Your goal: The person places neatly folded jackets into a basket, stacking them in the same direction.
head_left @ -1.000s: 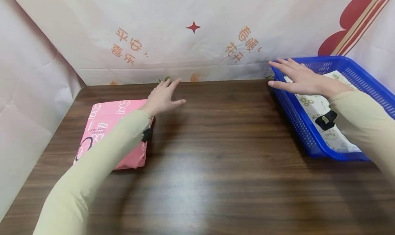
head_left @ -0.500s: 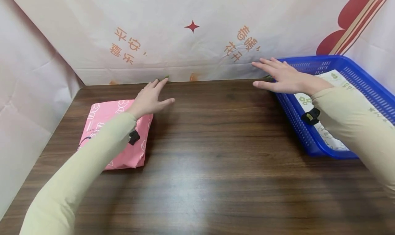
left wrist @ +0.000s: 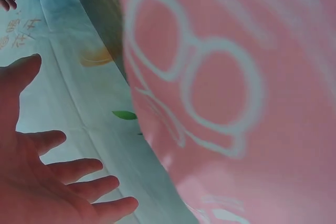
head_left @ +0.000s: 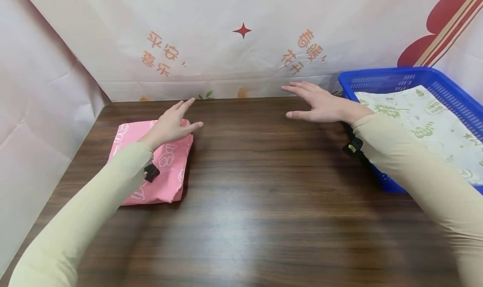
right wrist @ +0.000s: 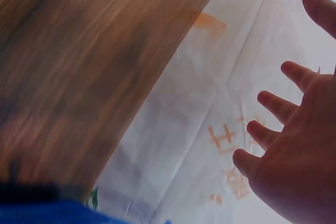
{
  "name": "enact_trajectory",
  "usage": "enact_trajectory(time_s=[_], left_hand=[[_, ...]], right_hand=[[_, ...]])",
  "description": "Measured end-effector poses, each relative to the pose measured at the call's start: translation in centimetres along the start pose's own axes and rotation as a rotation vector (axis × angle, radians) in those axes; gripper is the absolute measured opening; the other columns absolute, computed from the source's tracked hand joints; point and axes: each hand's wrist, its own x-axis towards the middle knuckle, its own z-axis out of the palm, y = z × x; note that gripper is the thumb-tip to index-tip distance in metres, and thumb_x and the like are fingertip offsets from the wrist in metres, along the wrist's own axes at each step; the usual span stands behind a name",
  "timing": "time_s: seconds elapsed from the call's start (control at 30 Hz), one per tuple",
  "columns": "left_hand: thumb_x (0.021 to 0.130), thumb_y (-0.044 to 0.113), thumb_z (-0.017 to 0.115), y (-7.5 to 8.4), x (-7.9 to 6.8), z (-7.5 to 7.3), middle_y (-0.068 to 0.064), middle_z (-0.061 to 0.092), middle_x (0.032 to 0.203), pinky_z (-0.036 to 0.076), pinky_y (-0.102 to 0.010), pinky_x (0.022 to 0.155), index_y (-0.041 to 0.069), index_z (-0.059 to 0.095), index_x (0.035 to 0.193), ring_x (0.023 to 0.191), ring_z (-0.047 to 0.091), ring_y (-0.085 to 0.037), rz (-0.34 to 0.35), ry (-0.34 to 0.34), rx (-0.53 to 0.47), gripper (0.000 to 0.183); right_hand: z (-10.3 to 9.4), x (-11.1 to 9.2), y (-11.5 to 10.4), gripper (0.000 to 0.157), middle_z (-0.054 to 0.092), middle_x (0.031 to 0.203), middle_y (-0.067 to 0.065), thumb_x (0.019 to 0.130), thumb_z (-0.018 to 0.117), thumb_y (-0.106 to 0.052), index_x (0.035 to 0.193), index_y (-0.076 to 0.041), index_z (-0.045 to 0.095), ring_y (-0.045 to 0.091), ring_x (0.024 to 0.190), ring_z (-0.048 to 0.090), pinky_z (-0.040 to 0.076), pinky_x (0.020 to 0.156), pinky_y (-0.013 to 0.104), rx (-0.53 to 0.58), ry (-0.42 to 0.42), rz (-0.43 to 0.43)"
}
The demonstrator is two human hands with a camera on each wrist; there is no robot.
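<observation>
My left hand (head_left: 171, 124) hovers over the far right part of a pink folded package (head_left: 166, 161) with white line drawings. Its fingers are straight and spread, and it holds nothing. The left wrist view has the palm at lower left, with the pink package filling the right side. My right hand (head_left: 320, 104) is held above the table's far edge, just left of a blue plastic basket (head_left: 381, 75). Fingers apart and thumb out, that hand is holding nothing either. In the basket lies a white package (head_left: 426, 123) with green prints, partly hidden by my right sleeve.
A dark wood-grain table (head_left: 256, 186) carries the package and the basket. A pale curtain (head_left: 211, 19) with orange lettering and a red star hangs behind the table. More pale cloth (head_left: 34, 90) hangs along the left side.
My right hand has moved left, from above the basket to beside it, uncovering more of the white package. My left hand has drifted left, over the pink package. The view has shifted slightly.
</observation>
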Motion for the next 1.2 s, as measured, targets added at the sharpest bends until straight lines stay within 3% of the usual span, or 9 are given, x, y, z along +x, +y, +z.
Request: enact_trajectory(time_s=[0.33, 0.6, 1.0, 1.2], left_hand=[[0.093, 0.042, 0.060, -1.9, -1.8, -0.2, -0.028, 0.017, 0.154, 0.018, -0.061, 0.108, 0.009, 0.020, 0.154, 0.140, 0.018, -0.046, -0.049, -0.016, -0.043, 0.080], [0.095, 0.041, 0.057, -3.2, -3.0, -0.8, -0.022, 0.020, 0.156, 0.015, -0.058, 0.111, 0.010, 0.020, 0.154, 0.143, 0.014, -0.037, -0.016, -0.010, -0.083, 0.076], [0.096, 0.039, 0.058, -6.0, -6.8, -2.0, -0.022, 0.019, 0.156, 0.014, -0.064, 0.107, 0.012, 0.023, 0.154, 0.142, 0.013, -0.042, -0.061, -0.026, -0.133, 0.073], [0.096, 0.041, 0.058, -7.7, -8.5, -2.2, -0.016, 0.022, 0.157, 0.017, -0.064, 0.106, 0.016, 0.021, 0.155, 0.140, 0.021, -0.042, -0.106, -0.012, -0.174, 0.073]], right_hand=[[2.7, 2.8, -1.5, 0.076, 0.018, 0.156, 0.018, 0.093, 0.062, -0.037, 0.153, -0.012, 0.025, 0.036, 0.142, 0.013, 0.014, 0.111, 0.057, 0.092, 0.017, -0.043], [5.3, 4.9, -3.2, 0.077, 0.023, 0.154, 0.014, 0.093, 0.062, -0.040, 0.154, -0.016, 0.023, 0.034, 0.140, 0.019, 0.019, 0.109, 0.056, 0.178, -0.023, -0.058], [9.3, 7.7, -6.2, 0.077, 0.025, 0.153, 0.006, 0.091, 0.065, -0.039, 0.154, -0.023, 0.024, 0.018, 0.139, 0.023, 0.026, 0.109, 0.047, 0.338, 0.027, -0.134], [10.8, 8.7, -7.9, 0.077, 0.028, 0.152, 0.005, 0.089, 0.068, -0.034, 0.153, -0.020, 0.027, 0.016, 0.138, 0.024, 0.025, 0.110, 0.042, 0.434, 0.054, -0.156]])
